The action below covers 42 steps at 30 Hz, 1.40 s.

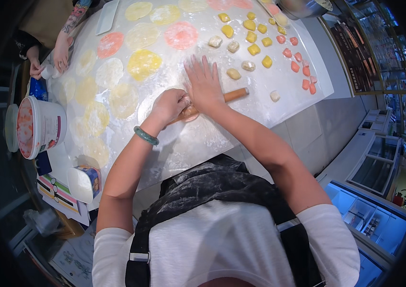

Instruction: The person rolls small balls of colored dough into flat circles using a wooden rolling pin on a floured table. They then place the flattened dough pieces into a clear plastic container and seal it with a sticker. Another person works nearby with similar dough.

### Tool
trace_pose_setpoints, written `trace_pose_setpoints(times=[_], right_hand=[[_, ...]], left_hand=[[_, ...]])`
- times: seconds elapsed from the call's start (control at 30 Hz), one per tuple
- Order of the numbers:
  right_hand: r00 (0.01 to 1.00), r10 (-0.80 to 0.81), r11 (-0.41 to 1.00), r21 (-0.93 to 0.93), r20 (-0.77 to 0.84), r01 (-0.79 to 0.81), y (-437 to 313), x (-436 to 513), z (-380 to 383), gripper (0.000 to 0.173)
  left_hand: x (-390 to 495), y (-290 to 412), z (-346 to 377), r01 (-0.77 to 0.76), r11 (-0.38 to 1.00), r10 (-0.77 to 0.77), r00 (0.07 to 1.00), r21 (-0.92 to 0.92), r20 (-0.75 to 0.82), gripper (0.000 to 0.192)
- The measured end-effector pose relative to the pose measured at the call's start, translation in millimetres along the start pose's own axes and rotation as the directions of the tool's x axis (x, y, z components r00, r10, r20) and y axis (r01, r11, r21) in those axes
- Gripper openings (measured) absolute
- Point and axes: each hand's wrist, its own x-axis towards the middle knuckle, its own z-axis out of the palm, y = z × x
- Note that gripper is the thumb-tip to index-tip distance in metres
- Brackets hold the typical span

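Note:
My right hand (204, 86) lies palm down across a wooden rolling pin (236, 94), its fingers straight and spread. Beneath the pin is a small pinkish dough round (191, 117), mostly covered by the pin and my hands. My left hand (169, 107) is curled beside it, with thumb and fingers pinching the edge of the dough. A green bangle (146, 136) circles my left wrist. Left of and beyond my hands, thin rolled rounds are spread out, among them a yellow round (145, 64) and a pink round (181, 35), dusted with white powder.
Several yellow dough pieces (254, 49) and pink dough pieces (295, 66) lie at the right. At the left stand a white tub (50, 122) with reddish contents and an open carton (81, 183). Another person's hand (61, 55) is at the upper left. A metal bowl (300, 8) stands top right.

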Motion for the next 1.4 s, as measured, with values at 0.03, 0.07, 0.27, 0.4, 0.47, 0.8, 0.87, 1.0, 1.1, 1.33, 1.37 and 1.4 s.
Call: trace_pose_setpoints(times=[0.03,0.07,0.27,0.4,0.47,0.8,0.87,1.0,1.1,1.33,1.37,1.4], right_hand=[[0.999,-0.041,0.999,0.022,-0.029,0.042,-3,-18,-7,0.061],[1.000,-0.018,0.999,0.038,0.021,0.017,-10,-50,-17,0.061],[0.987,0.087,0.996,-0.002,0.134,-0.088,-9,-12,-4,0.061],[0.983,0.006,0.999,-0.052,-0.181,-0.015,-8,22,-1,0.060],[0.999,0.017,1.000,0.002,0.027,-0.017,-15,-23,-13,0.061],[0.985,0.069,0.997,0.036,-0.156,-0.064,-10,32,0,0.064],[0.997,0.072,0.995,0.063,-0.020,-0.071,-16,3,-13,0.065],[0.995,-0.006,0.985,0.170,0.101,-0.011,-21,-90,-26,0.064],[0.993,-0.098,0.970,0.232,0.073,0.079,-14,-112,-20,0.062],[0.993,-0.115,0.957,0.269,0.010,0.108,-13,-104,-24,0.059],[0.993,-0.115,0.954,0.278,-0.013,0.115,-13,-105,-25,0.059],[0.992,-0.122,0.954,0.274,-0.012,0.121,-13,-106,-26,0.058]], left_hand=[[-2,-1,-1,-0.008,0.999,0.007,1.000,-0.043,-0.023,0.019],[-9,0,3,-0.028,0.996,0.014,0.987,-0.085,-0.161,0.020],[-17,-5,5,0.009,0.996,-0.001,0.996,0.094,-0.084,0.017],[0,-5,-3,0.113,0.993,-0.112,0.993,0.016,-0.033,0.015],[-3,-4,-4,-0.043,0.999,0.043,0.972,0.005,-0.233,0.016],[11,-11,-13,0.133,0.991,-0.133,0.990,-0.016,0.036,0.017],[9,-17,-14,0.047,0.997,-0.051,0.997,-0.063,-0.056,0.017],[3,-24,-15,0.224,0.765,-0.284,0.959,-0.603,-0.004,0.022],[28,-17,-17,0.083,0.715,-0.238,0.963,-0.694,-0.129,0.024],[73,-12,1,-0.401,0.716,0.524,0.850,0.571,-0.060,0.029],[62,-18,0,-0.385,0.731,0.523,0.846,0.563,-0.100,0.030],[48,-25,-5,-0.360,0.744,0.500,0.859,0.562,-0.111,0.030]])
